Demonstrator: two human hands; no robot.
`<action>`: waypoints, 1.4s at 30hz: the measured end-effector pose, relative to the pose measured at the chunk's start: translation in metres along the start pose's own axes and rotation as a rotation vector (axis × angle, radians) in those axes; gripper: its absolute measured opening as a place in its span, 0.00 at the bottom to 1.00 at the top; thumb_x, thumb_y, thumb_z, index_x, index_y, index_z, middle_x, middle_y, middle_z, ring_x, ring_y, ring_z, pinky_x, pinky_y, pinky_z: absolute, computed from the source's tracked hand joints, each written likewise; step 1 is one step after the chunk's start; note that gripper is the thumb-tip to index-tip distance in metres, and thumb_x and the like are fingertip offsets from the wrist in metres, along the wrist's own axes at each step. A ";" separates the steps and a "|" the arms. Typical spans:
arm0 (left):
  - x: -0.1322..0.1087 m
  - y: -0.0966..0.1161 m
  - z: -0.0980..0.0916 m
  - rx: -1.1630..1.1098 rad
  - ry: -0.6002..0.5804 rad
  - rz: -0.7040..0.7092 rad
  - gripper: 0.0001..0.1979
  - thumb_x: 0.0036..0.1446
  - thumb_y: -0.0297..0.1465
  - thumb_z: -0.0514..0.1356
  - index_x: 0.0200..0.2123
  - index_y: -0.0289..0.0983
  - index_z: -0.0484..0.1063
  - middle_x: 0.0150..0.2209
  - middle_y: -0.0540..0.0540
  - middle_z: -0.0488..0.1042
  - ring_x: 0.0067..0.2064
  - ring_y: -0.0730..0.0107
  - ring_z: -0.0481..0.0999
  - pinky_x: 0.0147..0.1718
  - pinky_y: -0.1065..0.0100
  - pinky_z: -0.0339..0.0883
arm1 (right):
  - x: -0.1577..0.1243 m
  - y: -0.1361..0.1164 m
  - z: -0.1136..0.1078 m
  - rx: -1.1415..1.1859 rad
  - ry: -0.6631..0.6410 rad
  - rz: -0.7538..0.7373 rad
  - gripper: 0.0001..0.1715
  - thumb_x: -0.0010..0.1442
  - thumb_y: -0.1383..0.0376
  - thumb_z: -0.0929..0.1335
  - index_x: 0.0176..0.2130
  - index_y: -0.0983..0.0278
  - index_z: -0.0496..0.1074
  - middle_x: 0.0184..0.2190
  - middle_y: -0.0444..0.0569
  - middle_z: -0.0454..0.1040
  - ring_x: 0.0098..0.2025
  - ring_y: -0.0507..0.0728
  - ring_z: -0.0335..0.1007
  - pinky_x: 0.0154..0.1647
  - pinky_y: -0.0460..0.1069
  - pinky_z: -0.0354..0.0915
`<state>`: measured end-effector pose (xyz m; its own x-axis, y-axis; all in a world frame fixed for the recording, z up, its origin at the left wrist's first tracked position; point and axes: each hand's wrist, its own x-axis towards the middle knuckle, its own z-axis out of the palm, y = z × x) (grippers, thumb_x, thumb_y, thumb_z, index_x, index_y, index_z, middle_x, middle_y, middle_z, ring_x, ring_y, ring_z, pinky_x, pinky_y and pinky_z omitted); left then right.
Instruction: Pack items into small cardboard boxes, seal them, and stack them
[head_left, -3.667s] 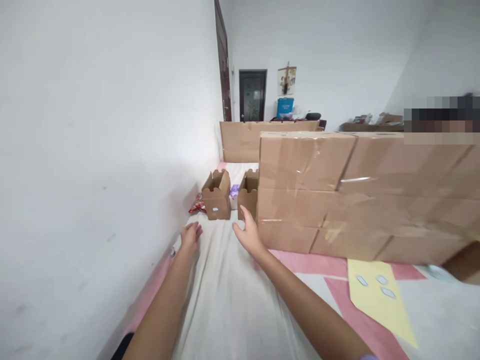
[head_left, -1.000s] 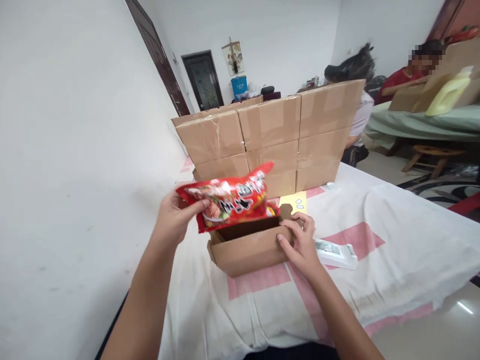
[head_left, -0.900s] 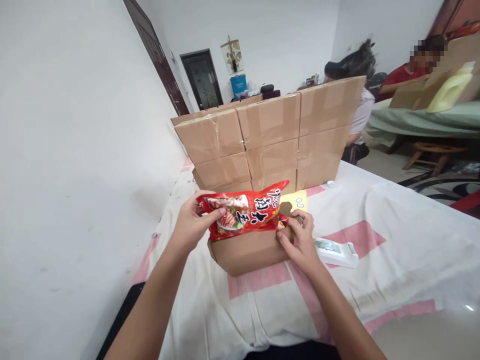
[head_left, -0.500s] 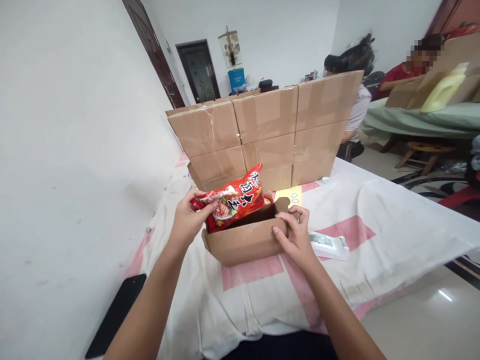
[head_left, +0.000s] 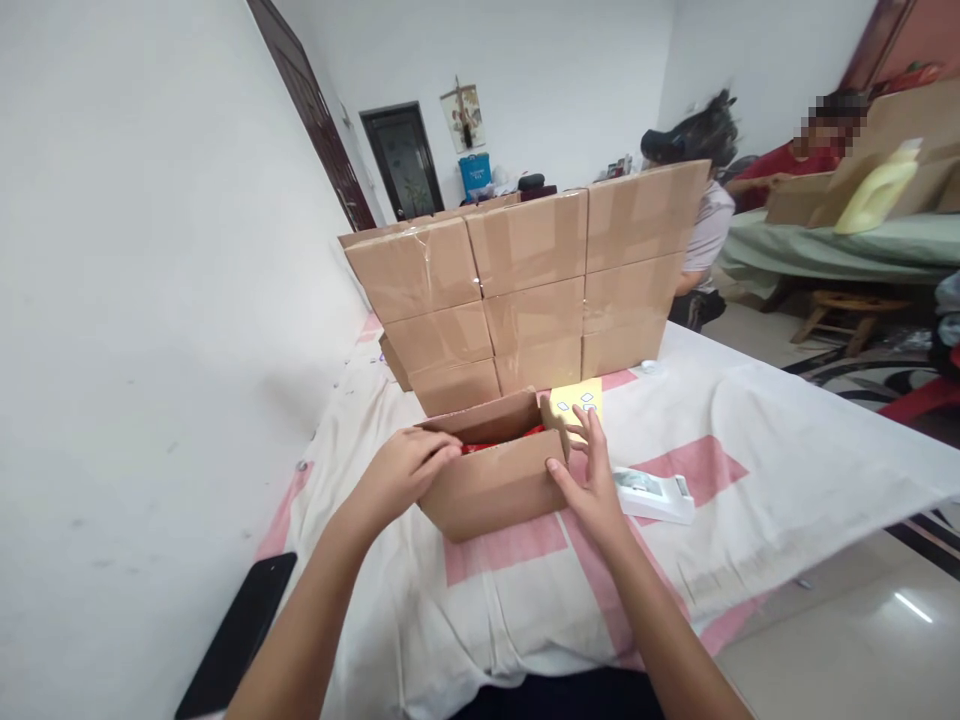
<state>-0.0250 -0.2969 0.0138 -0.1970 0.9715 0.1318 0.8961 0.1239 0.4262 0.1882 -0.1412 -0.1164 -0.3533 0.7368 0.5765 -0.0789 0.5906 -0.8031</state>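
Note:
A small brown cardboard box (head_left: pixel 495 490) stands open at the top on the cloth-covered table in front of me. Low inside it lies a red printed food packet (head_left: pixel 487 446), mostly hidden by the near wall and my fingers. My left hand (head_left: pixel 409 470) reaches over the box's left end, its fingers stretched out flat above the packet. At the right end, my right hand (head_left: pixel 589 470) holds the box, thumb against the near wall and fingers around the end flap.
A large taped cardboard panel (head_left: pixel 532 290) stands behind the box. Beside my right hand is a white tape dispenser (head_left: pixel 654 495); a yellow sheet (head_left: pixel 577 397) lies behind. A black phone-like slab (head_left: pixel 238 635) is at the left. Two people sit at the right, near a yellow jug (head_left: pixel 879 190).
The red packet has gone down from above the rim into the box. My left hand has moved right and let go of its corner. My right hand stays at the box's right end.

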 end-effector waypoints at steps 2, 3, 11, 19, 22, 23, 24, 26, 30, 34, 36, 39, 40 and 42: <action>-0.010 -0.004 0.011 0.065 0.032 0.089 0.16 0.63 0.48 0.59 0.35 0.44 0.79 0.39 0.50 0.83 0.44 0.61 0.80 0.65 0.50 0.57 | -0.001 0.001 0.000 0.064 -0.069 0.045 0.44 0.69 0.58 0.66 0.74 0.50 0.42 0.72 0.52 0.56 0.70 0.63 0.58 0.67 0.63 0.61; -0.015 -0.006 0.017 0.117 0.067 0.155 0.15 0.61 0.48 0.62 0.33 0.43 0.78 0.38 0.50 0.83 0.43 0.61 0.81 0.68 0.48 0.52 | 0.000 0.002 0.000 0.086 -0.108 0.036 0.40 0.69 0.58 0.66 0.74 0.50 0.48 0.71 0.52 0.58 0.70 0.62 0.58 0.68 0.62 0.59; -0.045 -0.005 0.051 0.402 0.421 0.452 0.04 0.63 0.33 0.64 0.41 0.45 0.74 0.42 0.50 0.82 0.55 0.58 0.79 0.70 0.42 0.48 | 0.007 0.004 -0.003 0.035 -0.217 -0.135 0.14 0.69 0.54 0.66 0.46 0.58 0.77 0.56 0.53 0.77 0.64 0.67 0.62 0.64 0.67 0.61; -0.055 -0.002 0.091 -0.119 0.828 -0.099 0.34 0.59 0.36 0.67 0.66 0.48 0.59 0.68 0.40 0.62 0.68 0.52 0.64 0.64 0.47 0.66 | 0.008 -0.003 0.001 -0.040 -0.209 -0.122 0.13 0.69 0.56 0.66 0.46 0.59 0.78 0.45 0.53 0.79 0.56 0.66 0.64 0.57 0.63 0.65; -0.053 -0.009 0.090 -0.263 0.797 -0.121 0.32 0.60 0.37 0.66 0.65 0.47 0.61 0.66 0.41 0.67 0.67 0.55 0.68 0.63 0.51 0.67 | 0.007 -0.003 -0.001 -0.016 -0.227 -0.117 0.14 0.70 0.56 0.66 0.47 0.59 0.78 0.48 0.52 0.79 0.59 0.66 0.62 0.60 0.63 0.64; -0.053 -0.012 0.089 -0.303 0.778 -0.115 0.31 0.60 0.37 0.66 0.65 0.47 0.61 0.65 0.41 0.68 0.67 0.55 0.68 0.63 0.51 0.67 | 0.007 -0.003 -0.002 -0.008 -0.242 -0.111 0.15 0.70 0.56 0.66 0.49 0.58 0.78 0.51 0.52 0.78 0.61 0.65 0.62 0.61 0.63 0.63; -0.052 -0.013 0.087 -0.342 0.746 -0.103 0.31 0.60 0.37 0.65 0.64 0.46 0.60 0.66 0.41 0.68 0.66 0.55 0.69 0.63 0.52 0.68 | 0.007 -0.003 -0.004 -0.002 -0.259 -0.104 0.16 0.71 0.56 0.66 0.51 0.58 0.77 0.55 0.52 0.76 0.63 0.65 0.61 0.63 0.64 0.62; -0.050 -0.015 0.086 -0.399 0.651 -0.070 0.28 0.63 0.38 0.63 0.63 0.45 0.60 0.64 0.40 0.69 0.62 0.56 0.74 0.60 0.53 0.71 | 0.007 -0.004 -0.006 0.002 -0.296 -0.091 0.17 0.71 0.55 0.65 0.53 0.57 0.77 0.60 0.51 0.73 0.65 0.65 0.59 0.66 0.64 0.60; -0.042 -0.017 0.088 -0.381 0.611 -0.072 0.19 0.71 0.37 0.49 0.62 0.45 0.58 0.62 0.39 0.70 0.59 0.61 0.76 0.59 0.54 0.70 | 0.004 -0.004 -0.004 -0.017 -0.302 -0.033 0.21 0.71 0.54 0.65 0.58 0.57 0.74 0.62 0.53 0.71 0.67 0.64 0.59 0.68 0.64 0.58; -0.031 -0.022 0.087 -0.223 0.658 -0.151 0.27 0.67 0.36 0.53 0.67 0.45 0.56 0.71 0.36 0.54 0.72 0.50 0.54 0.67 0.42 0.55 | 0.000 -0.008 0.005 0.009 -0.206 0.083 0.34 0.70 0.54 0.64 0.71 0.54 0.57 0.68 0.54 0.63 0.71 0.62 0.56 0.68 0.62 0.59; -0.028 -0.023 0.083 -0.142 0.611 -0.167 0.30 0.65 0.35 0.54 0.69 0.46 0.54 0.72 0.38 0.53 0.73 0.48 0.51 0.67 0.39 0.51 | 0.001 -0.010 0.008 0.040 -0.197 0.102 0.41 0.70 0.56 0.64 0.74 0.53 0.46 0.72 0.54 0.57 0.73 0.61 0.52 0.69 0.62 0.59; -0.029 -0.020 0.075 -0.019 0.543 -0.171 0.28 0.65 0.33 0.53 0.68 0.46 0.59 0.67 0.39 0.63 0.71 0.47 0.55 0.66 0.37 0.48 | 0.002 -0.012 0.012 0.045 -0.219 0.101 0.41 0.69 0.57 0.64 0.74 0.53 0.47 0.72 0.53 0.56 0.74 0.61 0.50 0.71 0.63 0.55; -0.030 -0.016 0.073 0.021 0.513 -0.162 0.25 0.65 0.32 0.52 0.65 0.46 0.63 0.64 0.40 0.67 0.69 0.49 0.59 0.66 0.37 0.47 | 0.002 -0.012 0.012 0.039 -0.216 0.109 0.40 0.68 0.57 0.65 0.73 0.54 0.50 0.72 0.54 0.56 0.73 0.62 0.51 0.71 0.63 0.55; -0.035 -0.007 0.068 0.091 0.431 -0.122 0.21 0.67 0.29 0.49 0.57 0.49 0.72 0.56 0.45 0.75 0.61 0.55 0.69 0.65 0.39 0.47 | 0.000 -0.011 0.009 0.022 -0.182 0.136 0.38 0.68 0.56 0.66 0.72 0.55 0.54 0.71 0.56 0.58 0.71 0.63 0.57 0.68 0.63 0.60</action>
<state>0.0025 -0.3180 -0.0550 -0.4334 0.7786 0.4539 0.8836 0.2679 0.3840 0.1805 -0.1510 -0.1086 -0.5241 0.7363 0.4279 -0.0391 0.4812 -0.8758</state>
